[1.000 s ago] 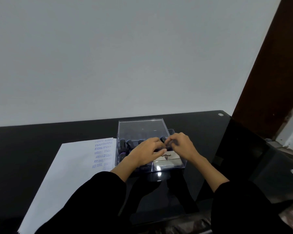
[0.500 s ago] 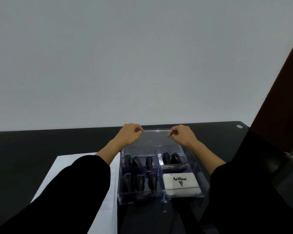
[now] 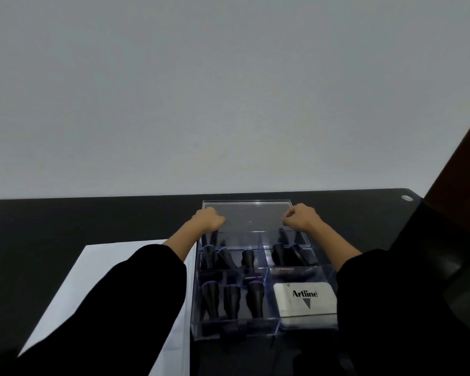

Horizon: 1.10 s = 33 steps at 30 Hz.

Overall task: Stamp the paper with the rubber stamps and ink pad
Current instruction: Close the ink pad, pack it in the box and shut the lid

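On the black table (image 3: 79,221) the paper (image 3: 101,270) lies just left of the clear box (image 3: 228,331), whose lid (image 3: 251,221) now lies back behind it rather than standing upright as a second ago. In the box the white ink pad (image 3: 304,303) fills the near right compartment, with black stamps (image 3: 255,298) standing in the others. The left hand (image 3: 209,219) and right hand (image 3: 301,219), earlier together over the box's middle, have parted, each curled round a side edge of the lid.

One word can be read: "Artline", printed in black above a dark downward-pointing triangle on the lid of the white ink pad (image 3: 305,302), which is set in the near right compartment of the clear box (image 3: 266,331).
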Each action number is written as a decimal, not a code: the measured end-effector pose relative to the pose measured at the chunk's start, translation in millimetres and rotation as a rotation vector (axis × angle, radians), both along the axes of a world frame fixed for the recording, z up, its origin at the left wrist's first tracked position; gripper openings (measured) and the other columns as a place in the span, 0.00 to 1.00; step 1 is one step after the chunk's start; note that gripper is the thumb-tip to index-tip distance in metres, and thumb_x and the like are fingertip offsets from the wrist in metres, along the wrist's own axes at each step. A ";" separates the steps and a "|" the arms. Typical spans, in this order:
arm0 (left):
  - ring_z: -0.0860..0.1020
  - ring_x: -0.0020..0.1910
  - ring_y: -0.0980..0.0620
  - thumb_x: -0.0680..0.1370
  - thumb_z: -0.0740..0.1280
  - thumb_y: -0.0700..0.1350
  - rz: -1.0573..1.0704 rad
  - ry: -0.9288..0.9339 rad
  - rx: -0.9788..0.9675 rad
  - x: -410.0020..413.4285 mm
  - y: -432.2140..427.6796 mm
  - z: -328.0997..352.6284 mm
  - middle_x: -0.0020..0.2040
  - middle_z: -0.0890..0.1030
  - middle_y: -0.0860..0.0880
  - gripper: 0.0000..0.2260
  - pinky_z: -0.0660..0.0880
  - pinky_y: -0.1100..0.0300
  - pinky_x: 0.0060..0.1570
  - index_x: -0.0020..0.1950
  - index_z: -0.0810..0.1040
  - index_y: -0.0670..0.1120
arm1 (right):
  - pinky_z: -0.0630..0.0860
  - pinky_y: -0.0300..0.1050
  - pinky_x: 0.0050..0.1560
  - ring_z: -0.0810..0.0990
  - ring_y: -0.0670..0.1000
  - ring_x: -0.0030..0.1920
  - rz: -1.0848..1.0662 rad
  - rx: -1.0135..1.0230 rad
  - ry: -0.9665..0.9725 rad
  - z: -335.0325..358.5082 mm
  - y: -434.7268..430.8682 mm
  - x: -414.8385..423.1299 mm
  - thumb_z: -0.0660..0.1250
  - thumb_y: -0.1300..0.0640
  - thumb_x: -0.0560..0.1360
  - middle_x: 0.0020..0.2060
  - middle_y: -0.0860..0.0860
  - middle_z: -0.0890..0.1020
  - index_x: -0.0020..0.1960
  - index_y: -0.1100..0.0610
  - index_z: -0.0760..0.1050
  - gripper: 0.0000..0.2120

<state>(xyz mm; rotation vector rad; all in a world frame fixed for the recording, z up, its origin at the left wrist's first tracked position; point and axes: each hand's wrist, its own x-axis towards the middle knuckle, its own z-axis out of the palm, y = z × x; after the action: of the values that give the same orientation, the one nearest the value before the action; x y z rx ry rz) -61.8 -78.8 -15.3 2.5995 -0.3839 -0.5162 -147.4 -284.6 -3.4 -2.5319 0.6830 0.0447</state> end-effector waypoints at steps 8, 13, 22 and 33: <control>0.75 0.44 0.43 0.78 0.58 0.42 0.170 0.005 -0.186 2.9 -5.5 4.3 0.48 0.76 0.36 0.10 0.70 0.55 0.47 0.44 0.74 0.36 | 0.73 0.48 0.61 0.77 0.56 0.58 -0.174 0.237 -0.165 -1.5 -4.7 3.3 0.63 0.60 0.75 0.56 0.56 0.81 0.54 0.65 0.80 0.12; 0.66 0.33 0.48 0.76 0.57 0.37 0.215 -0.114 -0.349 3.5 -6.8 22.3 0.33 0.69 0.46 0.15 0.64 0.60 0.36 0.30 0.63 0.47 | 0.73 0.43 0.57 0.78 0.53 0.58 -0.242 0.342 -0.384 13.4 -0.4 -1.5 0.64 0.61 0.73 0.55 0.55 0.82 0.52 0.63 0.81 0.11; 0.67 0.48 0.49 0.80 0.56 0.39 0.179 -0.229 -0.471 -29.7 -4.6 70.3 0.44 0.73 0.49 0.10 0.69 0.58 0.51 0.42 0.74 0.47 | 0.71 0.43 0.60 0.75 0.54 0.61 -0.263 0.388 -0.527 59.4 7.4 -36.0 0.64 0.61 0.74 0.56 0.54 0.81 0.53 0.58 0.81 0.10; 0.66 0.35 0.49 0.77 0.57 0.38 0.215 -0.117 -0.411 -114.4 21.4 69.2 0.32 0.69 0.48 0.16 0.64 0.60 0.41 0.28 0.62 0.46 | 0.72 0.49 0.63 0.77 0.54 0.59 -0.231 0.439 -0.429 48.7 26.7 -122.5 0.66 0.61 0.74 0.54 0.54 0.82 0.48 0.57 0.81 0.06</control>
<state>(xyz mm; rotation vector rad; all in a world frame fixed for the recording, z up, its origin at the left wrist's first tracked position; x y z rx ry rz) -176.2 -57.4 53.8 2.2408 -0.2166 -0.1862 -269.9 -257.9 45.3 -1.9428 0.6931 -0.3765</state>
